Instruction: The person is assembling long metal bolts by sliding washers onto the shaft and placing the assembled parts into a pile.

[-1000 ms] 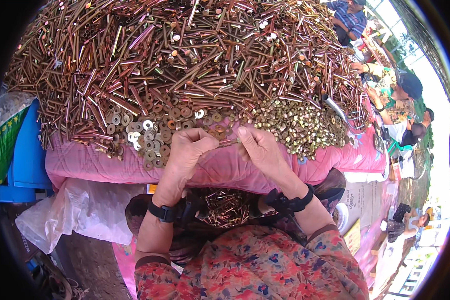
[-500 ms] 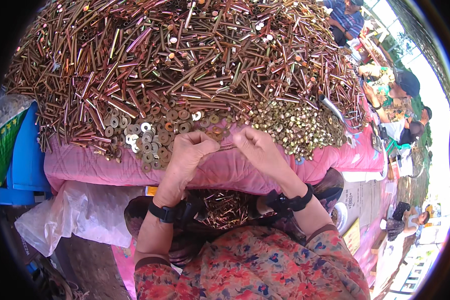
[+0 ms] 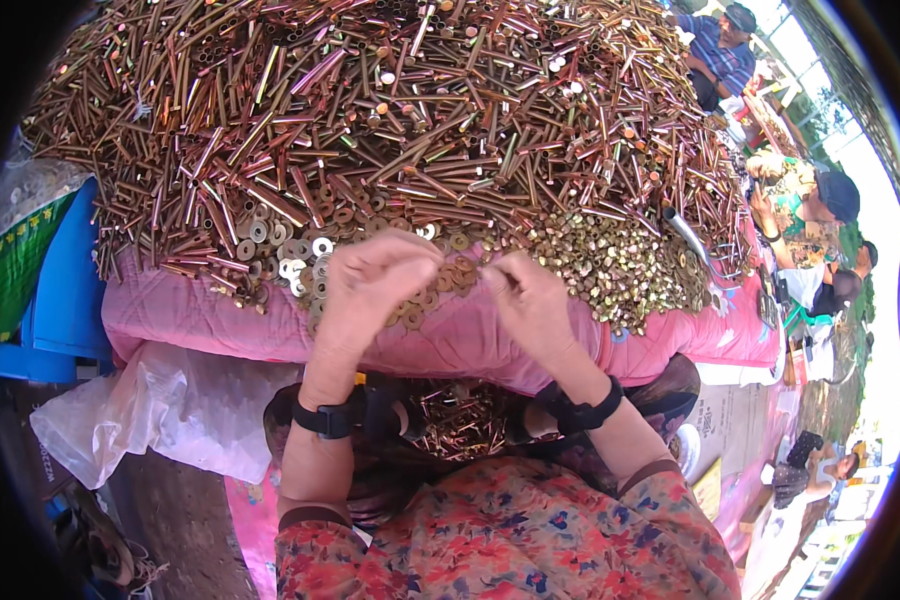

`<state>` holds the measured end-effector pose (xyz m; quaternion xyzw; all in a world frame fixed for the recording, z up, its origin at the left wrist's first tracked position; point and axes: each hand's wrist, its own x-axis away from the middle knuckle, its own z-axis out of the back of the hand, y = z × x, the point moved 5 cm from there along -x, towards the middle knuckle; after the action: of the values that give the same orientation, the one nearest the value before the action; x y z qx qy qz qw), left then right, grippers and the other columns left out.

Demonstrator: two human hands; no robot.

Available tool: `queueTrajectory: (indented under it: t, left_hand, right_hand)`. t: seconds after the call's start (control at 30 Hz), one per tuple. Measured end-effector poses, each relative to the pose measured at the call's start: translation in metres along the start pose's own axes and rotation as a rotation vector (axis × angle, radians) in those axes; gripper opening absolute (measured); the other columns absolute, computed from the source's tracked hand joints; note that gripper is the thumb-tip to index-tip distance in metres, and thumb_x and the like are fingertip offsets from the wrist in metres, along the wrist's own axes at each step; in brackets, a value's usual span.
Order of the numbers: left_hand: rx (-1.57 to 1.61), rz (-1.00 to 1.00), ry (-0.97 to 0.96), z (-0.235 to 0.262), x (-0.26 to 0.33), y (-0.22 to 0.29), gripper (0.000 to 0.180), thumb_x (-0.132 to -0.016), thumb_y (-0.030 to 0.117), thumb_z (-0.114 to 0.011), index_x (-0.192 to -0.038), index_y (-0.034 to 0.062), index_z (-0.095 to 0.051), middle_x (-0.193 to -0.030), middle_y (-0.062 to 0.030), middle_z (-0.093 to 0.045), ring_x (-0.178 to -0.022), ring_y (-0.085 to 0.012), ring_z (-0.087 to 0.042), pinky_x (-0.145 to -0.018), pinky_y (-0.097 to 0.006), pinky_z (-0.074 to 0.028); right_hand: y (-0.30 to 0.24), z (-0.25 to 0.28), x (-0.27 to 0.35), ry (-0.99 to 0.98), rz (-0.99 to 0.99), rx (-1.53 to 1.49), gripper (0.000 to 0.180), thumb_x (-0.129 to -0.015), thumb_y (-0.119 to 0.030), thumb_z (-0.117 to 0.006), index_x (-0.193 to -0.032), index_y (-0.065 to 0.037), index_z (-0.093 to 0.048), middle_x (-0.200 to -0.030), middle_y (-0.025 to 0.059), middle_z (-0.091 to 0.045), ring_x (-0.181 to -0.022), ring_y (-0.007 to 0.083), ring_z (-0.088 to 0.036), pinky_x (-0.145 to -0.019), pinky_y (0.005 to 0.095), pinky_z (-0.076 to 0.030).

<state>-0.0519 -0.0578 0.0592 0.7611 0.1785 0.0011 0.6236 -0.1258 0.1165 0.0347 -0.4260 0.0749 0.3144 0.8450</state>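
Observation:
My left hand (image 3: 375, 285) is over the flat washers (image 3: 458, 275), its fingers drawn in toward the thumb and slightly smeared. Anything in that grasp is hidden. A short gap away, my right hand (image 3: 532, 305) pinches with thumb and forefinger; whatever lies between the tips is too small to make out. Just right of it spreads a heap of small brassy nuts (image 3: 625, 270). Beyond both hands rises a large pile of coppery metal bolts (image 3: 400, 130). Everything rests on a pink quilted cover (image 3: 200, 320).
A bent metal tube (image 3: 686, 235) lies at the nuts' right edge. More bolts (image 3: 458, 420) sit below the table edge between my legs. A blue bin (image 3: 65, 270) and clear plastic sheeting (image 3: 175, 410) are at left. Several people sit along the right.
My hands have moved apart; the thin piece seen between them earlier no longer shows. My left hand has risen slightly. The whole view has shifted a little.

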Motion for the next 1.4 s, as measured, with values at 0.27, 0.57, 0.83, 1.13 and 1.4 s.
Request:
queueTrajectory:
  t: [0.27, 0.57, 0.83, 1.13, 1.4]
  left_hand:
    - [0.33, -0.204, 0.776, 0.108, 0.007, 0.012, 0.014, -0.082, 0.013, -0.061, -0.077, 0.0012, -0.063, -0.073, -0.0039, -0.062, -0.062, -0.0095, -0.051, -0.06, -0.023, -0.041]
    - [0.322, -0.154, 0.763, 0.089, 0.005, 0.003, 0.011, -0.081, 0.012, -0.065, -0.075, 0.0032, -0.063, -0.073, -0.0041, -0.063, -0.06, -0.0086, -0.049, -0.057, -0.021, -0.039]
    - [0.281, -0.047, 0.735, 0.072, -0.001, -0.016, 0.011, -0.078, 0.011, -0.066, -0.071, 0.0041, -0.064, -0.067, -0.0025, -0.063, -0.055, -0.0063, -0.05, -0.054, -0.019, -0.039]
    - [0.171, 0.013, 0.564, 0.053, -0.013, -0.031, 0.01, -0.08, 0.013, -0.067, -0.074, 0.0046, -0.068, -0.069, -0.0007, -0.065, -0.053, -0.0038, -0.049, -0.05, -0.018, -0.036]
    - [0.157, 0.131, 0.536, 0.023, -0.03, -0.047, 0.014, -0.083, 0.017, -0.067, -0.087, 0.0039, -0.067, -0.079, -0.0023, -0.066, -0.061, -0.0051, -0.055, -0.054, -0.018, -0.042]
  right_hand:
    - [-0.099, -0.112, 0.012, -0.236, 0.698, 0.12, 0.033, -0.065, -0.019, -0.068, -0.094, -0.007, -0.061, -0.114, 0.0088, -0.054, -0.111, 0.0266, -0.048, -0.09, 0.0379, -0.042]
    - [-0.099, -0.122, 0.003, -0.331, 0.803, 0.121, 0.028, -0.066, -0.021, -0.06, -0.092, -0.01, -0.061, -0.109, 0.0086, -0.052, -0.111, 0.0246, -0.046, -0.095, 0.0392, -0.036]
    - [-0.057, -0.083, -0.011, -0.21, 0.742, 0.141, 0.021, -0.075, -0.021, -0.057, -0.091, -0.008, -0.058, -0.107, 0.0097, -0.053, -0.108, 0.0276, -0.049, -0.091, 0.0373, -0.04]
    - [-0.01, -0.043, -0.015, -0.169, 0.496, 0.274, 0.023, -0.074, -0.013, -0.065, -0.094, -0.009, -0.056, -0.11, 0.0085, -0.049, -0.107, 0.0296, -0.047, -0.091, 0.0416, -0.037]
    - [-0.019, -0.035, -0.071, 0.064, 0.395, 0.398, 0.014, -0.075, -0.009, -0.064, -0.086, -0.007, -0.057, -0.092, 0.0078, -0.054, -0.089, 0.0271, -0.052, -0.076, 0.0368, -0.045]
